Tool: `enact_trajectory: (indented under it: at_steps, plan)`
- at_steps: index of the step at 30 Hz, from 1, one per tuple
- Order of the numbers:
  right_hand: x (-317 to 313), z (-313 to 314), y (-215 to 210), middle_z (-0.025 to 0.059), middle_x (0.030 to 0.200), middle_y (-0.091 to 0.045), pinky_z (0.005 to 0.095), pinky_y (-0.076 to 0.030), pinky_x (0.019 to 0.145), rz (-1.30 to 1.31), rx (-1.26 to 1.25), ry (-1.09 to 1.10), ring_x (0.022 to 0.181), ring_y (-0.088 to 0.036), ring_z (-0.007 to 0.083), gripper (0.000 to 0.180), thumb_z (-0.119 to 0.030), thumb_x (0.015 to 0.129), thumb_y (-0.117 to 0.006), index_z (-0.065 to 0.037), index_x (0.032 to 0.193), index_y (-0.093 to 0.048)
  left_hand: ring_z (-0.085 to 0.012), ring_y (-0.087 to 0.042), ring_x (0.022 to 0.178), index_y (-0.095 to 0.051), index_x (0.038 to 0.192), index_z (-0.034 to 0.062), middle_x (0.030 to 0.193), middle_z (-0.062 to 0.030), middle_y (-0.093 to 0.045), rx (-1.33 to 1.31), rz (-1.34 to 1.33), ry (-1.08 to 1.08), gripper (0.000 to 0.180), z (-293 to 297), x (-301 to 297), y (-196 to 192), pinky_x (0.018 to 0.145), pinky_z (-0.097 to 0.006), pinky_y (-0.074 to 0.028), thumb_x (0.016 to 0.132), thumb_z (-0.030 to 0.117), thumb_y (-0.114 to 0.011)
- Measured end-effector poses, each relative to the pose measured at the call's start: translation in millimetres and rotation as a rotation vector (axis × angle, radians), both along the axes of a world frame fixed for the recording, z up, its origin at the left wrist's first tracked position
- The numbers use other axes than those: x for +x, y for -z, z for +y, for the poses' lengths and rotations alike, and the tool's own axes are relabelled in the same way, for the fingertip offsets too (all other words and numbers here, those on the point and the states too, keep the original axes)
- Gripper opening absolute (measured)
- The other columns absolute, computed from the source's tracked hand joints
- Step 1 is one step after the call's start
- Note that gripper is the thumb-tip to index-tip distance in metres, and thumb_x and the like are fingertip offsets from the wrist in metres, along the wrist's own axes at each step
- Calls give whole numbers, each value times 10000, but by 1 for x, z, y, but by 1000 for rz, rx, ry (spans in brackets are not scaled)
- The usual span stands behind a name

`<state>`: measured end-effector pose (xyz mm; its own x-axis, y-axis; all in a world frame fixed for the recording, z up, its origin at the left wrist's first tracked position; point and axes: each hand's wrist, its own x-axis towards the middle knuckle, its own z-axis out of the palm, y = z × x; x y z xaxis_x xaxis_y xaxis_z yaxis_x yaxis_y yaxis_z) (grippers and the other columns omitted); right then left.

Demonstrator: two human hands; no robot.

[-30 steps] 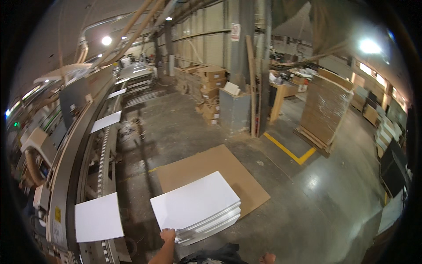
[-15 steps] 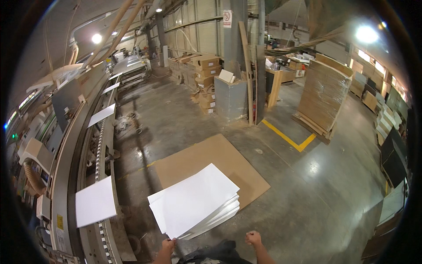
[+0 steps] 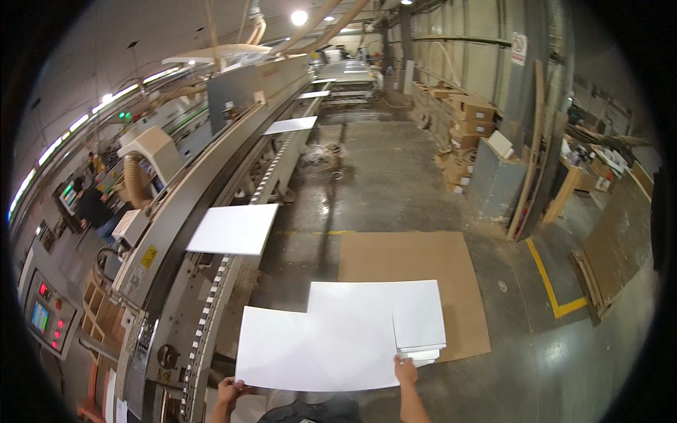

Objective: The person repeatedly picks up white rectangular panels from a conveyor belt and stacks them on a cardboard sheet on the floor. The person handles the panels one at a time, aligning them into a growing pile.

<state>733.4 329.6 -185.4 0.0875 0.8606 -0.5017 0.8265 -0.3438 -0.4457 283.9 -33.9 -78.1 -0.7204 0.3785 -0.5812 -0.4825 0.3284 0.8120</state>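
A thin white panel is held low in front of me, spanning from my left hand to my right hand. Its near left corner is pinched by my left hand, and my right hand grips the near right corner. Part of the panel overlaps a stack of similar white panels, whose edges show just beyond my right hand. Beneath the stack, a brown cardboard sheet lies on the floor.
Along my left runs a long machine with a toothed conveyor carrying several spaced panels, the nearest a white panel. A control panel stands at lower left, with another person beyond. Cardboard boxes and a column stand right.
My view has turned left. Both hands now hold one panel, drawn leftward off the stack; before, my left hand touched the stack's corner and my right was closed away from it.
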Motion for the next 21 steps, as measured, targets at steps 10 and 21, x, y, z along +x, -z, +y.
enact_trajectory:
  at_steps: [10,21]
  plan:
    - [-158,-138,26,225,976,-688,422,-485,812,553,24,191,870,-628,278,560,-428,936,-663,123,1033,-654,-102,-551,564,-607,899,69,614,30,-496,181,228,-428,231,-142,-38,-72,454,-265,-446,937,275,-704]
    - [-248,-257,-76,180,1099,-646,403,-528,812,818,-57,-163,947,-638,271,303,-133,1004,-559,95,1203,-555,-127,-607,599,-618,915,0,771,-56,-634,-8,220,-748,264,-300,-62,-41,477,-284,-503,977,257,-621]
